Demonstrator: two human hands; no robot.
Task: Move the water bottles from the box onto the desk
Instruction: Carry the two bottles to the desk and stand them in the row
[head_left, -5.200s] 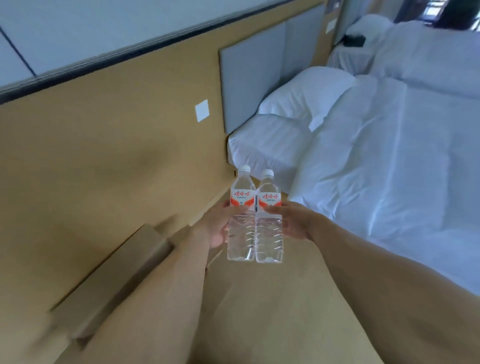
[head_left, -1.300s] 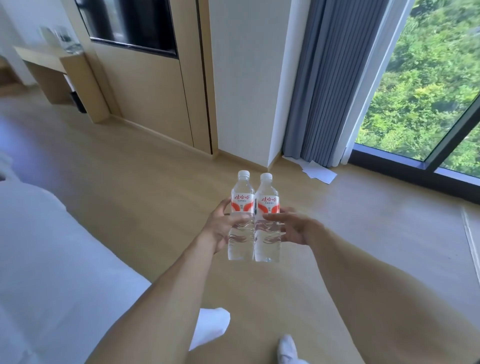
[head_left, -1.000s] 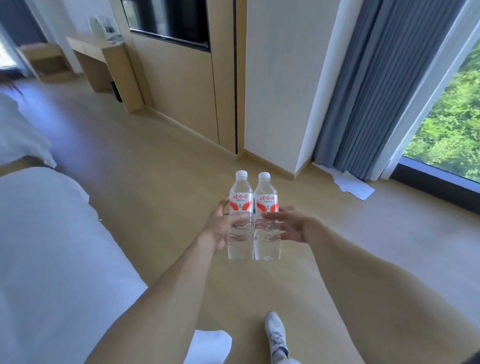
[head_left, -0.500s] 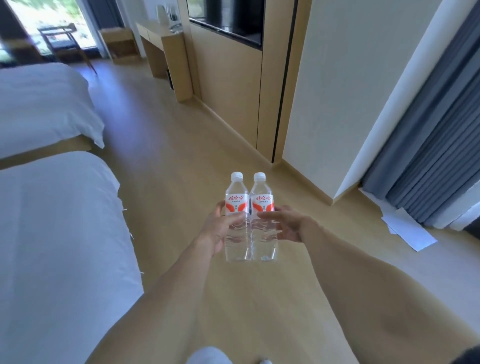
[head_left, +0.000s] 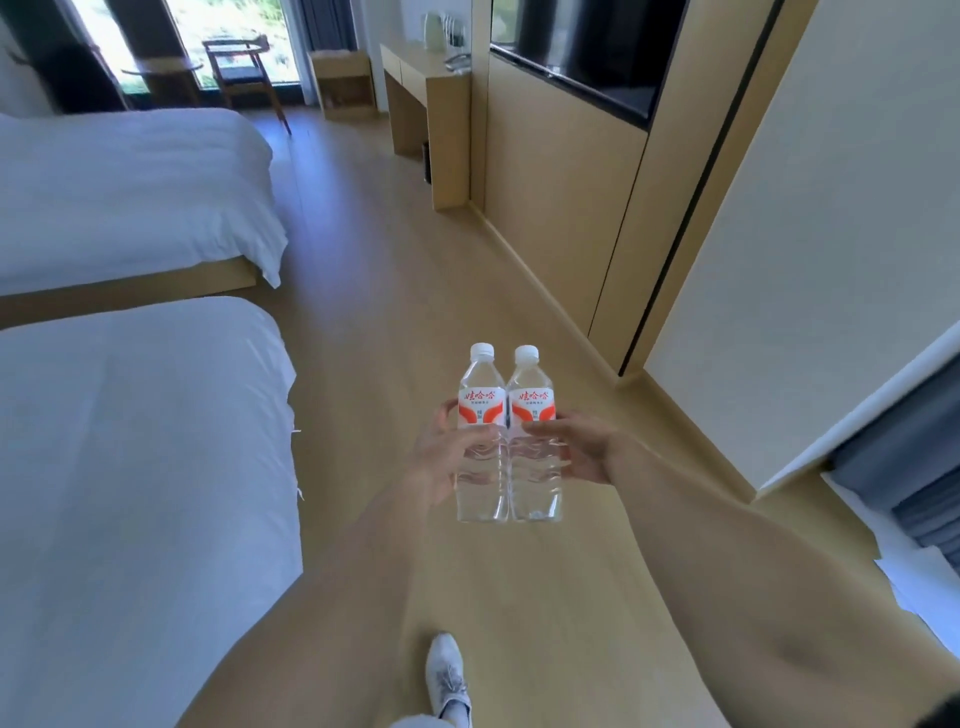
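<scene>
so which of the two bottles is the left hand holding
The left bottle, with the left hand wrapped round it. The right bottle pressed against it sits in the right hand.

Two white beds (head_left: 130, 415), wood floor (head_left: 374, 260), daylit window (head_left: 228, 36).

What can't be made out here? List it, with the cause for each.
- Box: nowhere in the head view, outside the frame.
- Desk top: far off; the items on it are too small to identify.
- Left hand and right hand: the fingers wrapping behind the two water bottles are hidden by them.
- Bottle labels: the small print is too fine to read.
- Person's body: cut off by the bottom edge.
</scene>
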